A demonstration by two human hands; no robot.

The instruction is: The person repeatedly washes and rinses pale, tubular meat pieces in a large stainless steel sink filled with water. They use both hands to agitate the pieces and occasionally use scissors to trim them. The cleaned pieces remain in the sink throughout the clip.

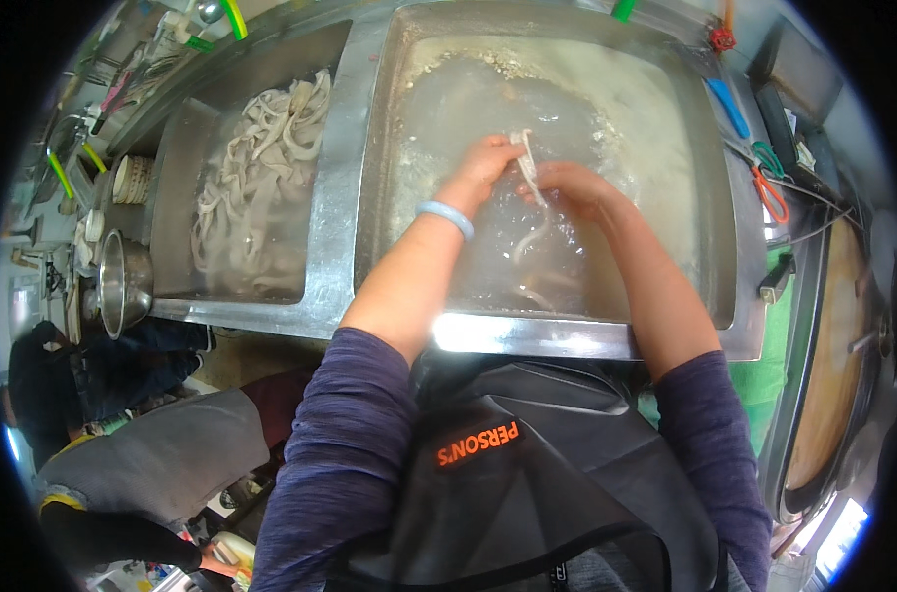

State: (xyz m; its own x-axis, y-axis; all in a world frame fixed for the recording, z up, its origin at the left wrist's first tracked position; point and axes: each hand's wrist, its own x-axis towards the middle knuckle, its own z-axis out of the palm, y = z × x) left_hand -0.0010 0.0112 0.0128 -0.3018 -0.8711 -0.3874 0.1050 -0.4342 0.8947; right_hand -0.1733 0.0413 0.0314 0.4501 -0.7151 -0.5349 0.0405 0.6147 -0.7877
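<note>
My left hand (487, 166) pinches the upper end of a pale, limp strip (526, 164) that looks like animal intestine or casing. The fingers of my right hand (572, 186) close around the same strip just below. From there its lower part trails into cloudy water in the large steel sink basin (703, 244). Foam and pale bits float along the back of the water. More pale strips lie low in the water near the front wall. A tangled heap of similar strips (271, 159) fills much of the left basin.
A steel bowl (125, 285) stands left of the sink. Scissors with orange handles (768, 194) and a blue-handled tool (729, 109) lie on the right ledge, near a green cloth (762, 377). Another person in a grey garment (160, 451) bends at lower left; a dark-clothed person is beyond.
</note>
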